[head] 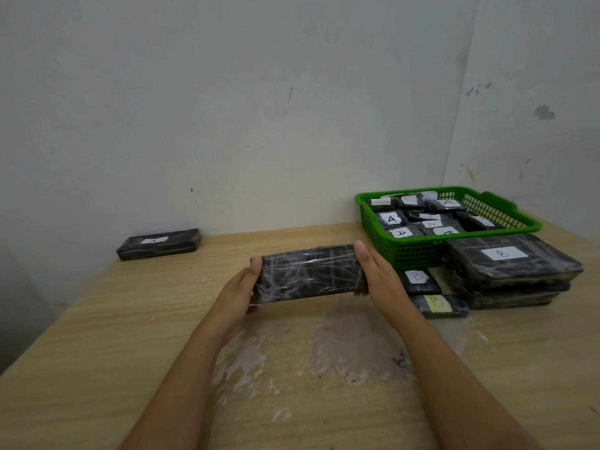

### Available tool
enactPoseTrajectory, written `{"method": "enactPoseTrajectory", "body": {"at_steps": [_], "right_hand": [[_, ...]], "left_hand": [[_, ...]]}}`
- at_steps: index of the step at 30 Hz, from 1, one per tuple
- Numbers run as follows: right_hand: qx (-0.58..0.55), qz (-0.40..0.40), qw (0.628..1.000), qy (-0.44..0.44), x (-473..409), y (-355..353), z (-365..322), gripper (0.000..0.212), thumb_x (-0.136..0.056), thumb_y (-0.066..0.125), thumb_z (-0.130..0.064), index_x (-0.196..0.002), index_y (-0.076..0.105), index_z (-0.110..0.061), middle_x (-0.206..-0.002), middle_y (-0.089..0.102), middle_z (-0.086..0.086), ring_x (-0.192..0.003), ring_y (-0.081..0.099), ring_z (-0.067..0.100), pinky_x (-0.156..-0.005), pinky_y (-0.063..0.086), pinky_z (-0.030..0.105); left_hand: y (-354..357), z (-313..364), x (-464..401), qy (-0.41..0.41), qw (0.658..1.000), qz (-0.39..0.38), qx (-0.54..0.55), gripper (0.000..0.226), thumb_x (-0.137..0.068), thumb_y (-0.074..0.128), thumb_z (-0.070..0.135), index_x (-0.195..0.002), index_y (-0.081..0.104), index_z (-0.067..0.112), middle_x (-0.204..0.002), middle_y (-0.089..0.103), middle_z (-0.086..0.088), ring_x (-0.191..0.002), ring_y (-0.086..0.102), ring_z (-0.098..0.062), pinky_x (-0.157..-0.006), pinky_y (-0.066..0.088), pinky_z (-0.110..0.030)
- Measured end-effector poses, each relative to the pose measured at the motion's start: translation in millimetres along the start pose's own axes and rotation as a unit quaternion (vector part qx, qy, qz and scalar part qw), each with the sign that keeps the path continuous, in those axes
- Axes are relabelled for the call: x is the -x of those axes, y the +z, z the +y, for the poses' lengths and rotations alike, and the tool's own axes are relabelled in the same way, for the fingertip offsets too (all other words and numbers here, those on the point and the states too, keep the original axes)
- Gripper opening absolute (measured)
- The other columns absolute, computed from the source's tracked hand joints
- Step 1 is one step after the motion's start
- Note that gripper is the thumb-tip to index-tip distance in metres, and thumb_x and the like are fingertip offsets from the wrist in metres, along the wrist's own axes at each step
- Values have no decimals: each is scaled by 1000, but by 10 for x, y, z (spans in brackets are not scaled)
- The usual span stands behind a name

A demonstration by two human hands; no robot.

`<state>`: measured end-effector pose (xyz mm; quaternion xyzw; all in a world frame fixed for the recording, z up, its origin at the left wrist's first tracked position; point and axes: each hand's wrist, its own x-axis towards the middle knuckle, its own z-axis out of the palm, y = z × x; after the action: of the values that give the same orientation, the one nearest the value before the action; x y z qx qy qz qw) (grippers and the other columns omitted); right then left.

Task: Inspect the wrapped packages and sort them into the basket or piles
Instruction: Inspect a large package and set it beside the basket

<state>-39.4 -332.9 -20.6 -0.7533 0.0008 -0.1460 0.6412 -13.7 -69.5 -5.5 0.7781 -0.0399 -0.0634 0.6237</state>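
- Black plastic wrap covers the lone package (158, 244) marked A at the left of the frame, well apart from everything else on the wooden table (97, 319).
- Your left hand (242, 289) grips one end of the held package (308, 276) at frame centre, thumb on top.
- Its visible face shows no label, so sorting now risks a wrong pile; judge it only after turning it.
- Your right hand (378, 277) presses the other end with straight fingers; that slick film could let it slip.
- Green basket (422, 251) at right holds A packages; the B pile (509, 271) sits just in front of it.
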Motion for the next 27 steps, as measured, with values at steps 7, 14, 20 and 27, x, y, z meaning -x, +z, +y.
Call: {"method": "enactPoseTrajectory", "body": {"at_steps": [7, 14, 20, 27], "right_hand": [[-93, -10, 993, 73, -89, -9, 63, 79, -71, 64, -89, -124, 71, -30, -127, 71, 0, -123, 64, 25, -112, 43, 57], [-116, -6, 992, 39, -6, 12, -80, 41, -99, 60, -49, -111, 76, -12, -108, 78, 10, -108, 71, 33, -101, 53, 56], [-184, -53, 978, 80, 41, 13, -176, 34, -100, 61, -34, -116, 66, -4, -103, 73, 17, -85, 72, 30, -55, 61, 40], [-211, -57, 972, 83, 38, 17, -177, 32, -101, 61, -24, -121, 62, 1, -107, 72, 19, -83, 73, 29, -52, 61, 38]], "left_hand": [[63, 28, -5, -5, 997, 5, 76, 50, -98, 50, 59, -115, 72, 17, -106, 79, -3, -93, 76, -17, -77, 63, -37], [69, 76, 31, 9, 981, -6, 194, 49, -84, 71, 43, -119, 71, 8, -123, 69, -10, -117, 66, -33, -74, 64, -47], [52, 88, 40, 9, 977, -2, 213, 34, -98, 64, 29, -122, 67, 4, -119, 72, -15, -97, 75, -26, -61, 64, -37], [69, 98, 50, 12, 972, -9, 234, 30, -98, 64, 25, -118, 68, 3, -116, 70, -16, -95, 74, -26, -61, 63, -34]]}}
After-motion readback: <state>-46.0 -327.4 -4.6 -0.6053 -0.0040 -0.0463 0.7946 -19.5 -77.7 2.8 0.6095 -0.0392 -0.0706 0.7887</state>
